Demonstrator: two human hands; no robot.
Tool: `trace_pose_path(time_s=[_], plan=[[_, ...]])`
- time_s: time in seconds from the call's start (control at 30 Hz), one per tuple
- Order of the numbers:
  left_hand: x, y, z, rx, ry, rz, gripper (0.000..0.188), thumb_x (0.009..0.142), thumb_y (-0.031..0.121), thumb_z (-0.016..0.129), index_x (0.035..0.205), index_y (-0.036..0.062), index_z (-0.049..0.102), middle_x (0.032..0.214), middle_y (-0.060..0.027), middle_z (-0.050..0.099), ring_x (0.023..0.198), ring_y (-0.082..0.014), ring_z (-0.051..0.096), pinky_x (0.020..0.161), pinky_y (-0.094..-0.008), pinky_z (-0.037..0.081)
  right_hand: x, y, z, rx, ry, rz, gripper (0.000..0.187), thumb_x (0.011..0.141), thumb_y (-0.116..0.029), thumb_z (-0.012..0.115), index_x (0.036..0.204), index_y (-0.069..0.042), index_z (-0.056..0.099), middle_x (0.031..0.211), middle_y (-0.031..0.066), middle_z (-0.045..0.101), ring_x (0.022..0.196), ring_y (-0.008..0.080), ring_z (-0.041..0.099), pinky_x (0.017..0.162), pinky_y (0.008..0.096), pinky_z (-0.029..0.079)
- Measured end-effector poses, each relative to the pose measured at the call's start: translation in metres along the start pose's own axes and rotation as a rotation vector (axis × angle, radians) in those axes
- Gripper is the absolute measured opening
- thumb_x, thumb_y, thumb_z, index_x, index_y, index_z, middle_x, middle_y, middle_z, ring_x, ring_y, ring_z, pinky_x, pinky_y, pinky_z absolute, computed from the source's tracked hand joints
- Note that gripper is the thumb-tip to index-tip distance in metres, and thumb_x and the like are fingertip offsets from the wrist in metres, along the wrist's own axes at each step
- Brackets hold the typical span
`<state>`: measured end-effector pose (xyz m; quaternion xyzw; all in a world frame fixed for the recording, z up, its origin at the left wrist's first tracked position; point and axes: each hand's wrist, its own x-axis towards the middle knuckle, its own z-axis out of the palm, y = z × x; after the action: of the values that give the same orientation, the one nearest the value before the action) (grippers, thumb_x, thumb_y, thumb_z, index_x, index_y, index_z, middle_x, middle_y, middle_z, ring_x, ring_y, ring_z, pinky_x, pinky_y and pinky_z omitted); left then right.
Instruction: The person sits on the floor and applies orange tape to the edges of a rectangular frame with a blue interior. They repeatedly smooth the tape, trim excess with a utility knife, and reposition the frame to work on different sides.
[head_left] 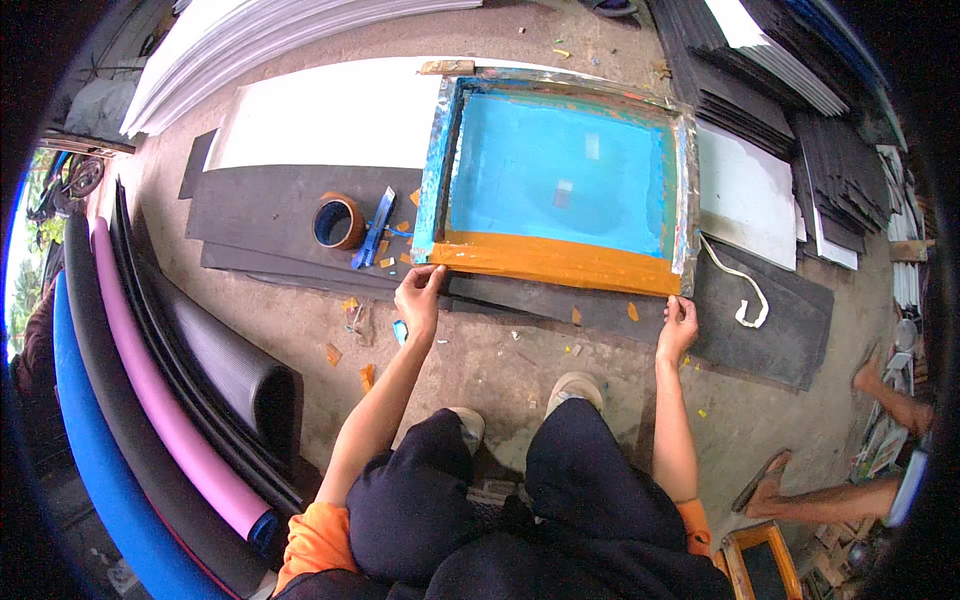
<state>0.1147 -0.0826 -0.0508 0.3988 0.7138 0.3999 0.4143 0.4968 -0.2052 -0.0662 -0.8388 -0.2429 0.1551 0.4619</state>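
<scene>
A screen-printing frame (688, 190) with paint-stained wooden sides lies in front of me, its mesh (520, 170) mostly light blue. Brown adhesive tape (560, 258) runs in a wide band along its near side. At the tape's near left corner, my left hand (420, 298) is closed in a pinch. My right hand (679, 328) pinches at the near right corner. To the left of the frame stand a brown tape roll (341, 221) and a blue utility knife (374, 228), lying at a slant.
Dark foam sheets (270, 215) and a white sheet (330, 115) lie under and beside the frame. Rolled mats (165, 370) line the left. Stacked sheets (750, 110) fill the far right. A white cord (745, 290) curls right of the frame. Another person's legs (815, 495) show at right.
</scene>
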Motion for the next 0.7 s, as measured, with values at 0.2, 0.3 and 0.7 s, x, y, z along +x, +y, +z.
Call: trace_pose_path(time_s=[0.2, 0.3, 0.7], plan=[[-0.006, 0.01, -0.001, 0.203, 0.059, 0.085, 0.025, 0.079, 0.024, 0.071, 0.086, -0.0001, 0.068, 0.073, -0.0088, 0.068, 0.065, -0.0115, 0.062, 0.062, -0.0273, 0.048, -0.002, -0.003, 0.004, -0.095, 0.029, -0.141, 0.025, 0.087, -0.024, 0.061, 0.082, 0.0, 0.059, 0.071, 0.006, 0.061, 0.06, 0.0164, 0.057, 0.059, 0.0318, 0.044], [0.001, 0.005, -0.008, 0.354, 0.066, 0.107, 0.027, 0.08, 0.027, 0.07, 0.083, 0.0004, 0.067, 0.071, -0.0099, 0.066, 0.062, -0.0135, 0.06, 0.061, -0.0289, 0.047, 0.006, 0.004, -0.005, -0.202, -0.018, -0.163, 0.029, 0.087, -0.029, 0.062, 0.082, -0.001, 0.058, 0.069, 0.0064, 0.06, 0.059, 0.017, 0.056, 0.058, 0.0328, 0.043], [0.032, 0.09, 0.021, 0.463, -0.528, 1.02, 0.03, 0.086, 0.024, 0.058, 0.108, 0.0041, 0.055, 0.105, -0.0149, 0.052, 0.101, -0.0338, 0.049, 0.09, -0.0428, 0.038, 0.003, -0.126, 0.052, -0.23, -0.489, -0.78, 0.02, 0.089, -0.016, 0.054, 0.102, -0.001, 0.058, 0.1, 0.0164, 0.056, 0.098, 0.0341, 0.053, 0.086, 0.0407, 0.043]])
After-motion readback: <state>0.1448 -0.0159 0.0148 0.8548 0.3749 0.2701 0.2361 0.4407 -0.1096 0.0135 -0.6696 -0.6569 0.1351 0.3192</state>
